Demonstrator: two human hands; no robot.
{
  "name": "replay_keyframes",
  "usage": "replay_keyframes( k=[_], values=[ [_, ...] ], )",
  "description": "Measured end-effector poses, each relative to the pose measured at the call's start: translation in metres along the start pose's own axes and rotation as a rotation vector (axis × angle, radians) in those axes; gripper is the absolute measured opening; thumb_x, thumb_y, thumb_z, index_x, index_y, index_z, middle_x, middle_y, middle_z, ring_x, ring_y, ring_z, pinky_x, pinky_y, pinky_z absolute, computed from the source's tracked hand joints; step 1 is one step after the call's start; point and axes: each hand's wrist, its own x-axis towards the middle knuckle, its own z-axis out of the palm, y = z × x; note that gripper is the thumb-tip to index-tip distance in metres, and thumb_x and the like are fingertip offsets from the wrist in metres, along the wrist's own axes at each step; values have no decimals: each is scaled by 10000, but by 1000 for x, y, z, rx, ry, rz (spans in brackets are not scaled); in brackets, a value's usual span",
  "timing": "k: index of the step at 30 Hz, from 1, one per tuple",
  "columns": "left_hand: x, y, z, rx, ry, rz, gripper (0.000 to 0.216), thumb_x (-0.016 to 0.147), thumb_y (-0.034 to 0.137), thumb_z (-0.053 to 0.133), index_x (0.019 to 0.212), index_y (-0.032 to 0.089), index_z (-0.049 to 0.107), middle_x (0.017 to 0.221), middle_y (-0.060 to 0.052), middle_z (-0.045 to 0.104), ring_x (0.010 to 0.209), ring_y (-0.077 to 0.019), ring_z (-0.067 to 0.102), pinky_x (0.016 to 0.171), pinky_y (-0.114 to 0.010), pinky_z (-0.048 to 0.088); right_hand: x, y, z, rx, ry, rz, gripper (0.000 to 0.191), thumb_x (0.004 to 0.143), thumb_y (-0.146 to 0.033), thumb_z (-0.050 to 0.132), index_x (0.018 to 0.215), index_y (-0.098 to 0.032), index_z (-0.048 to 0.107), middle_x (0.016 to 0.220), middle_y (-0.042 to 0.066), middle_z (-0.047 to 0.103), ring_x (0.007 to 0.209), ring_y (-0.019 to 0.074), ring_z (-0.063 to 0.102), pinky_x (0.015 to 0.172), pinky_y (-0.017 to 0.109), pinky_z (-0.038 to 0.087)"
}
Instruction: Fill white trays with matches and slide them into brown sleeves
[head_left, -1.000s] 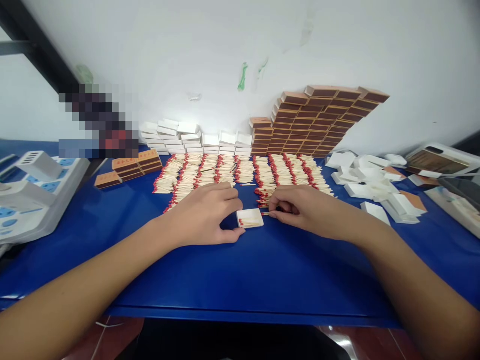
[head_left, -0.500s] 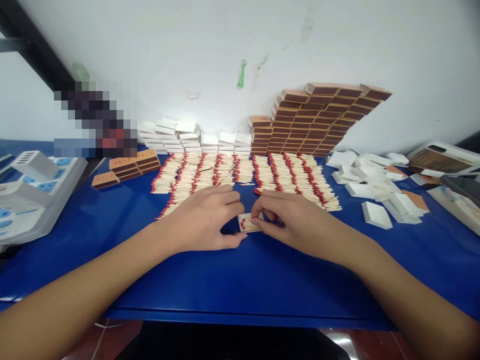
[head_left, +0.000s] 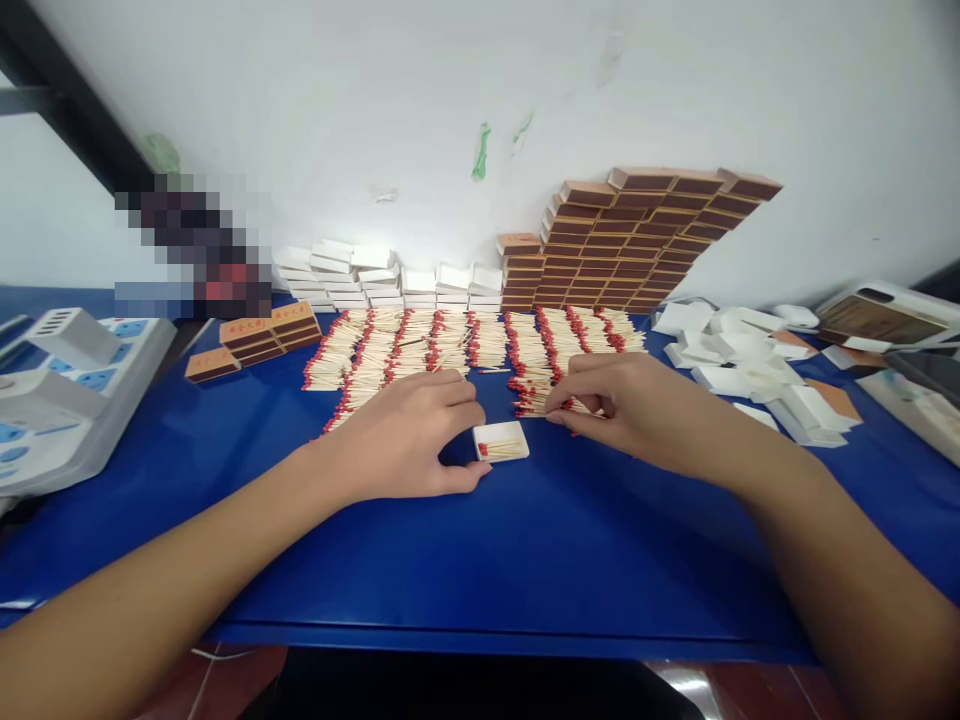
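Observation:
A small white matchbox tray (head_left: 512, 432) lies flat on the blue table, with a few red-headed matches (head_left: 501, 449) along its near side. My left hand (head_left: 420, 430) rests at the tray's left end, thumb and fingers closed around that edge. To the right of it, my right hand (head_left: 630, 405) pinches with thumb and forefinger at the near end of a row of matches (head_left: 531, 385). How many matches are between those fingertips is hidden. Further rows of loose matches (head_left: 367, 350) stretch behind both hands.
White empty trays (head_left: 375, 275) are stacked against the wall beside a tall stack of brown matchboxes (head_left: 615, 245). Loose white trays (head_left: 739, 350) lie in a heap at right. A few closed matchboxes (head_left: 262, 335) and a power strip (head_left: 112, 400) are at left.
My right hand has left the tray and moved right and slightly away from me to the match rows. My left hand stays at the tray, whose inside is now uncovered.

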Motion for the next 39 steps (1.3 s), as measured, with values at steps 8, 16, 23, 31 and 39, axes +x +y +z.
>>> replay_keyframes(
  k=[8,16,23,31,39],
  values=[
    [0,0,1,18,17,15,255,986,410,709,1024,167,774,938,-55,702,936,-244,681,843,-381,528,5,-1,10,-8,-43,-13,217,1009,-236,637,1061,-233,848,974,81,785,874,225,724,745,340,524],
    [0,0,0,27,19,20,239,987,404,708,1022,175,765,946,-55,710,934,-243,677,849,-382,531,7,0,13,-10,-31,-10,201,1014,-218,634,1052,-221,831,978,84,784,896,231,722,759,347,521],
    [0,-1,0,17,10,21,259,991,407,709,1027,159,775,949,-57,705,917,-239,672,841,-389,535,7,0,14,-25,-29,-6,188,1020,-223,634,1049,-213,819,950,82,782,876,226,710,737,333,500],
    [0,0,-1,26,7,20,249,995,410,700,1021,172,767,940,-59,706,920,-237,665,838,-375,531,8,0,14,-32,1,-35,219,1010,-231,600,1033,-220,818,862,75,752,810,217,679,690,328,480],
    [0,0,0,25,12,29,265,998,412,701,1023,160,777,944,-57,701,919,-241,669,832,-382,522,9,2,18,-45,-43,16,188,1007,-239,590,893,-211,737,827,55,714,754,196,637,680,319,429]
  ],
)
